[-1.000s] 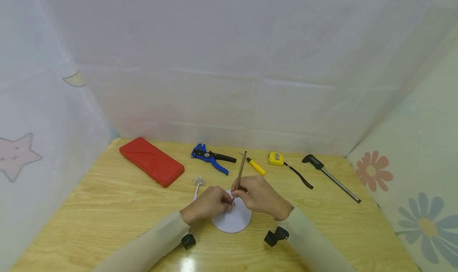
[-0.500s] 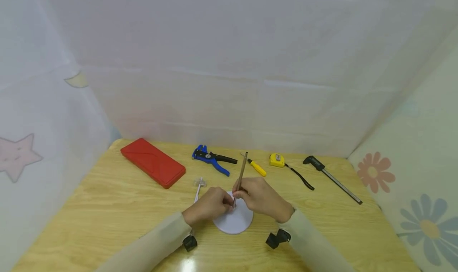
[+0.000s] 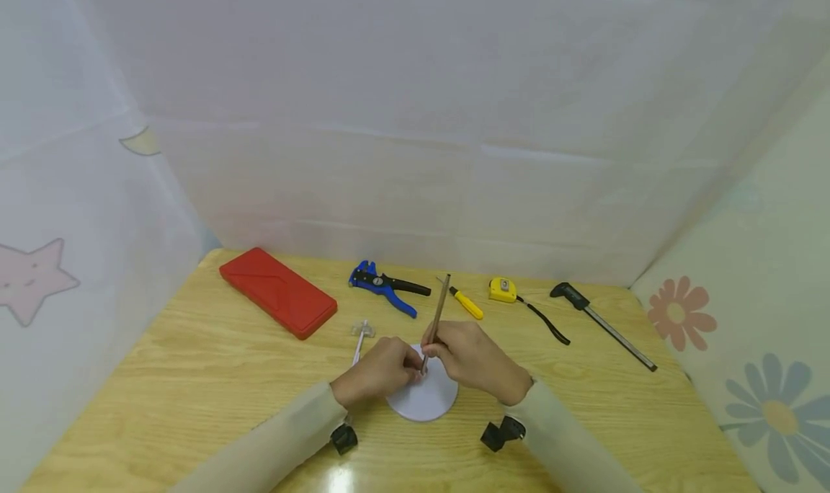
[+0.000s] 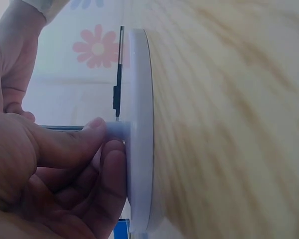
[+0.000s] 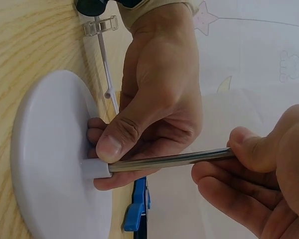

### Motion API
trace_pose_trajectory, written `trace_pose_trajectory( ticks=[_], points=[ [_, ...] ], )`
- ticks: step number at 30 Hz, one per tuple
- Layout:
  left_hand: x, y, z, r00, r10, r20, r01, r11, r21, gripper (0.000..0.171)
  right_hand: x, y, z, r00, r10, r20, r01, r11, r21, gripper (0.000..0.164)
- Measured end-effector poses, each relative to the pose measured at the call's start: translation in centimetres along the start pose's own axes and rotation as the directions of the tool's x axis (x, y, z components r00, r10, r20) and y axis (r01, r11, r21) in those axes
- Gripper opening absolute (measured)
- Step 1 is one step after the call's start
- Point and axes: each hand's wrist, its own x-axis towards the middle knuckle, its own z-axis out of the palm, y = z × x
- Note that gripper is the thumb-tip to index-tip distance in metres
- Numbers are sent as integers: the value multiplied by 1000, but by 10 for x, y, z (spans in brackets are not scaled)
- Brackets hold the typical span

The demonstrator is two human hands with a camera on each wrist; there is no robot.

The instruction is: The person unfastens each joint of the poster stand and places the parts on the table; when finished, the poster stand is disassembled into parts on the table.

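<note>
A round white base (image 3: 423,403) lies flat on the table, with a short white collar (image 5: 95,168) standing up from its middle. My left hand (image 3: 382,369) pinches this collar between thumb and fingers, low against the disc. Into the collar's top runs a slim metal rod (image 5: 174,160), which stands up from the base and leans slightly. The right hand (image 3: 472,357) grips the rod above the left hand, thumb against curled fingers. How deep the rod sits inside the collar is hidden.
Beyond the left hand lies a thin white rod (image 3: 358,347) with a clear plastic clip (image 3: 363,329). Farther back are a red case (image 3: 279,291), blue-and-black wire strippers (image 3: 385,285), a yellow screwdriver (image 3: 468,305), a yellow tape measure (image 3: 502,290) and a black caliper (image 3: 603,323).
</note>
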Motion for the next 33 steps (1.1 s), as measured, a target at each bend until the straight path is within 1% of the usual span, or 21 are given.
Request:
trace_pose_trajectory(
  ticks=[4, 12, 19, 26, 33],
  points=[
    [1, -1, 1, 1000, 2, -1, -2, 1000, 4, 9, 0, -1, 0, 1000, -30, -9, 30, 999, -13, 4],
    [1, 1, 0, 1000, 7, 10, -7, 1000, 15, 9, 1, 1, 0, 1000, 16, 11, -16, 1000, 3, 6],
    [4, 3, -2, 999, 39, 30, -40, 998, 49, 11, 1, 0, -2, 1000, -12, -1, 12, 999, -31, 5],
    [4, 3, -3, 998, 41, 48, -43, 998, 36, 15, 2, 2, -3, 999, 40, 17, -40, 998, 37, 4],
    [4, 1, 0, 999, 32, 38, -33, 999, 40, 12, 1, 1, -1, 1000, -17, 20, 17, 1000, 3, 6]
  ],
)
